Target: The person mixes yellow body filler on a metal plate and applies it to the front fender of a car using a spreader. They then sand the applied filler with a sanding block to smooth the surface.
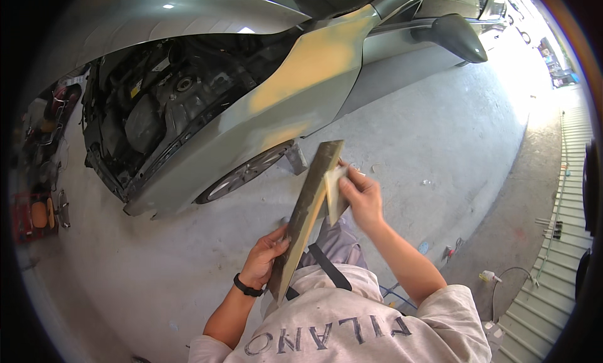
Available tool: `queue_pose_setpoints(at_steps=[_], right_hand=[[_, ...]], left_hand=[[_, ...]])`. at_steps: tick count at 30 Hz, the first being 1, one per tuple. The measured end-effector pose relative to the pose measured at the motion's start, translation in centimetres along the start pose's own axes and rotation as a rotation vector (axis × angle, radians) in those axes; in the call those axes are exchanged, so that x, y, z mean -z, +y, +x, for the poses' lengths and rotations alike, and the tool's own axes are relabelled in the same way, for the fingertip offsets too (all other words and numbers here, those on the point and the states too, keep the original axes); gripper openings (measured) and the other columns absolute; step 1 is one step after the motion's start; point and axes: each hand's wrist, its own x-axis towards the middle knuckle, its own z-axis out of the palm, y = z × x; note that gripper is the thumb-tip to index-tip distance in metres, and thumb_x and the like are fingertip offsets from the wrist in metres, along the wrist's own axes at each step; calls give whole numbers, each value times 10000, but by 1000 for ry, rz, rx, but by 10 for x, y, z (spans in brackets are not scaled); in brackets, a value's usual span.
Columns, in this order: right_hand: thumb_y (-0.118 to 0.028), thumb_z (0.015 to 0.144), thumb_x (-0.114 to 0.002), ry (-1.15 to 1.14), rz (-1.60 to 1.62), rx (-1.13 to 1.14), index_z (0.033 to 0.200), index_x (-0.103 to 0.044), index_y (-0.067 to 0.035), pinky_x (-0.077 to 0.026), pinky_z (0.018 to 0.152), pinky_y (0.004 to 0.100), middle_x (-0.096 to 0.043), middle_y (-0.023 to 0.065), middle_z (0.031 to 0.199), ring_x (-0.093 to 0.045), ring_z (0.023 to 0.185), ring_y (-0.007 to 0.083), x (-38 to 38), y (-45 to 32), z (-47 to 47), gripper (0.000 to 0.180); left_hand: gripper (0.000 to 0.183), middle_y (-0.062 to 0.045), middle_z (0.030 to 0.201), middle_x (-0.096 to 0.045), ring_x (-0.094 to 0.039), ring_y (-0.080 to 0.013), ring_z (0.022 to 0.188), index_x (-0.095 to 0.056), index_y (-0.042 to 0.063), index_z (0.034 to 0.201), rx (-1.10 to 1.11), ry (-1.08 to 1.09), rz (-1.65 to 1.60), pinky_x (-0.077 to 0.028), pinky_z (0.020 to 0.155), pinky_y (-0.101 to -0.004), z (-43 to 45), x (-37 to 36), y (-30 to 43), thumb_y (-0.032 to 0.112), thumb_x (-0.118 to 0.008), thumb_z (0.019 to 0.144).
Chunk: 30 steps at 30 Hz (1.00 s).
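My left hand (267, 255), with a black band on its wrist, grips the lower end of a long, flat dark board (301, 212) that is tilted upward in front of my body. Yellowish paste coats the board's right edge. In my right hand (360, 193) is a flat, pale spreader (333, 191) smeared with the same colour, its edge against or close to the board; a little blur hides whether they touch. Beyond them stands the grey front fender (282, 113) of a car, with yellow body filler patches (308, 66) over it.
The open engine bay (179, 89) lies at the upper left, above the front wheel (245, 172). A side mirror (457, 37) juts out at the upper right. On the concrete floor are a blue disc (423, 248) and a hose (513, 269) by the ribbed metal wall (541, 287).
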Motion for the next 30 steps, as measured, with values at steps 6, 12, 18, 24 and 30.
queue_pose_setpoints(at_steps=[6,12,18,24,30], right_hand=[[-180,973,-739,61,-398,-104,1477,-645,-56,-554,920,294,-784,47,1120,-666,1005,79,-5,-3,-58,527],[-212,929,-754,57,-739,226,1346,-720,-36,-570,861,353,-805,140,1047,-752,918,190,8,-85,-21,454],[-178,921,-751,-207,-900,406,1329,-730,-27,-571,941,385,-784,169,1179,-758,1000,313,-32,-123,2,436],[-128,943,-746,-183,-860,357,1367,-721,-48,-550,875,317,-744,98,1007,-664,891,123,-56,-85,1,432],[-109,914,-780,-202,-743,340,1358,-728,-48,-552,805,318,-734,119,933,-672,831,149,-78,-29,-32,451]], left_hand=[[533,-75,1320,-727,-678,-127,1145,-498,-38,1563,-247,89,217,-505,1037,-279,-54,34,35,107,-645,1071],[488,-64,1317,-721,-615,-101,1169,-539,-69,1504,-381,81,622,-463,1062,-269,-104,45,65,117,-664,1071],[505,-122,1259,-766,-662,-114,1071,-564,-80,1470,-429,190,794,-511,1002,-285,-136,43,66,147,-706,1042],[497,-186,1176,-781,-714,-164,1010,-571,-71,1462,-522,244,869,-536,961,-308,-140,32,67,160,-700,1041],[466,-254,1125,-761,-752,-262,959,-581,-69,1445,-587,359,1009,-557,906,-334,-95,19,65,141,-675,1040]])
